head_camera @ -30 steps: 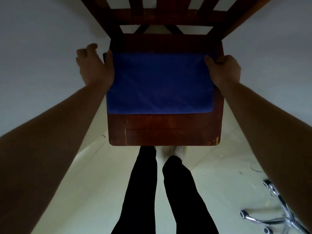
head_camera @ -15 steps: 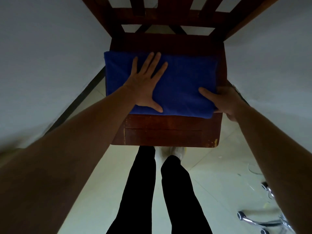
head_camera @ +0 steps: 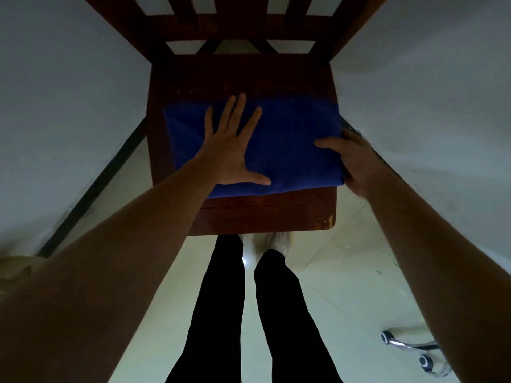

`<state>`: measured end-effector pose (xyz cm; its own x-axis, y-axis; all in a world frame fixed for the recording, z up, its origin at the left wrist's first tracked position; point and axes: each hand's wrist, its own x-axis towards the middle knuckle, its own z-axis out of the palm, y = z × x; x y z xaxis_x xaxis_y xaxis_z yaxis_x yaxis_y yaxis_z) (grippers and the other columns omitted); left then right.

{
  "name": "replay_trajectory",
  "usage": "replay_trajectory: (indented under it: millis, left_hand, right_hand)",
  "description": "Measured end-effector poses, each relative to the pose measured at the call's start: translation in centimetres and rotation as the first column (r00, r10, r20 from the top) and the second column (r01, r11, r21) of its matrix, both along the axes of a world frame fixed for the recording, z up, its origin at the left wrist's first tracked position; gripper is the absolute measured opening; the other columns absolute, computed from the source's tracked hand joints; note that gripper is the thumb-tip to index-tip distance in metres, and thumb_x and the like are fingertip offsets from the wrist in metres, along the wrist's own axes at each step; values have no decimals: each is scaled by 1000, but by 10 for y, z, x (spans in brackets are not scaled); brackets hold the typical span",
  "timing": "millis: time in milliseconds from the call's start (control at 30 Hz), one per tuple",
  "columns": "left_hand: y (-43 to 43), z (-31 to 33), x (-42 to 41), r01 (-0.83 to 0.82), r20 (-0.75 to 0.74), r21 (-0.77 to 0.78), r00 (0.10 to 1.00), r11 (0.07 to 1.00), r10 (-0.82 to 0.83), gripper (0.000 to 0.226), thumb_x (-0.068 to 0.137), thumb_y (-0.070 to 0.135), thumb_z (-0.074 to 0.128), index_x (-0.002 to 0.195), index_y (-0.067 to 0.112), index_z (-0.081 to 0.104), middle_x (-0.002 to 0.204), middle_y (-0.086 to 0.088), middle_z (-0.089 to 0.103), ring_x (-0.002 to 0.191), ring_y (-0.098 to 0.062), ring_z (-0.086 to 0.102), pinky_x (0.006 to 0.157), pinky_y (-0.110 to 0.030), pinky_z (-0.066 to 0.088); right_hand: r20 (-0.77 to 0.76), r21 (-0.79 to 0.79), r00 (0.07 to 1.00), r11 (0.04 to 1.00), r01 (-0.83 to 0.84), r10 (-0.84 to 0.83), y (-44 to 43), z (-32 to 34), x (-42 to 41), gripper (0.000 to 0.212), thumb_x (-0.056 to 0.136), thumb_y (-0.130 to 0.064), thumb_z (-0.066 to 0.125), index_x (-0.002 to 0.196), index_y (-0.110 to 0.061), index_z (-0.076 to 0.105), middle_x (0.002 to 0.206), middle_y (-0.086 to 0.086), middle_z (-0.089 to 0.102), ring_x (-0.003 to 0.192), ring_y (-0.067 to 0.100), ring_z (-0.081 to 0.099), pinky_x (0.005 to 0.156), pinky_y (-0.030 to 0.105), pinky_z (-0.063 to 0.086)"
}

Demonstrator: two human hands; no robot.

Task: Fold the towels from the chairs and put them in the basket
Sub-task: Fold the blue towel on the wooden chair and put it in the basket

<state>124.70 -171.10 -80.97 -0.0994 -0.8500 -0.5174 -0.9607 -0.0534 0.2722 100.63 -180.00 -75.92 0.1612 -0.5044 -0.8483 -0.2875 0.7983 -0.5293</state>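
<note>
Blue towel (head_camera: 290,139) lies folded on the chair seat (head_camera: 249,76), its long axis running left to right across it. Left hand (head_camera: 232,150) is flat, fingers spread, pressing the cloth. Right hand (head_camera: 356,161) grips the right edge, thumb on top. Best to keep that palm firm and bring the edge over squarely, corners matched.

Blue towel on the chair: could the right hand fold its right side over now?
Probably yes. The right hand grips the blue towel at its right edge, thumb on top; the left hand presses flat on the left half, so the right side lies free.
</note>
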Motion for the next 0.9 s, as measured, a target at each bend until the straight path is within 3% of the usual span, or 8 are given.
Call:
replay_trajectory:
  millis: [67, 167, 300, 367, 533, 633, 800, 900]
  left_hand:
    - [11, 14, 6, -262, -71, -173, 965, 949, 254, 110, 76, 85, 43, 157, 20, 5, 164, -16, -8, 151, -33, -5, 118, -63, 2]
    - [33, 27, 25, -745, -241, -291, 665, 601, 707, 67, 97, 54, 43, 148, 12, 35, 154, -20, 28, 141, -33, 31, 113, -45, 27]
    - [55, 29, 68, -904, -408, 426, -163, 29, 898, 58, 96, 59, 37, 133, 16, 50, 123, -3, 59, 111, -22, 59, 97, -37, 46]
    - [63, 32, 87, -756, -355, 651, -388, -73, 851, 65, 97, 63, 31, 141, 18, 45, 126, -3, 60, 108, -18, 60, 99, -41, 46]
    - [66, 37, 108, -677, -335, 735, -392, -22, 857, 73, 95, 69, 24, 143, 18, 44, 131, -7, 60, 115, -23, 59, 104, -45, 43]
    - [66, 39, 114, -660, -317, 751, -377, -13, 870, 74, 94, 71, 24, 142, 19, 46, 129, -6, 61, 114, -21, 60, 102, -45, 44]
    - [62, 44, 110, -682, -315, 731, -302, 27, 900, 68, 95, 66, 34, 143, 19, 46, 128, -4, 61, 116, -20, 59, 103, -43, 45]
    - [61, 43, 99, -791, -316, 606, -139, 86, 939, 36, 95, 53, 51, 115, 24, 59, 115, -2, 65, 108, -23, 64, 97, -43, 50]
  right_hand:
    - [91, -18, 996, 1000, 16, -14, 2, 12, 15, 47, 88, -9, 69, 133, -22, 58, 122, 1, 71, 102, 21, 72, 79, 35, 62]
    - [171, -23, 985, 999, 40, -35, 9, 25, 41, 58, 84, -8, 73, 137, -26, 55, 127, -2, 68, 107, 20, 70, 88, 39, 59]
    - [104, -127, 981, 981, -150, 163, 27, 33, 86, 71, 83, -11, 76, 143, -30, 45, 129, -6, 61, 112, 18, 64, 92, 45, 57]
    - [57, -190, 954, 941, -280, 295, 40, 32, 117, 81, 85, -12, 75, 151, -30, 33, 136, -4, 54, 116, 19, 60, 94, 46, 56]
    - [25, -166, 770, 762, -626, 638, 82, 5, 183, 96, 88, -17, 74, 159, -28, 11, 110, 4, 63, 104, 29, 65, 91, 47, 57]
    - [30, -111, 649, 648, -754, 760, 97, -9, 191, 95, 88, -18, 74, 159, -28, 11, 136, 6, 56, 122, 24, 57, 108, 43, 46]
    - [5, -153, 771, 763, -629, 637, 90, -5, 162, 61, 93, -17, 66, 148, -28, 43, 134, -5, 59, 112, 12, 61, 85, 21, 51]
    - [-281, -356, 871, 799, -485, 403, 77, -5, 132, 34, 98, -20, 58, 130, -27, 61, 106, -11, 67, 81, 2, 64, 65, 11, 51]
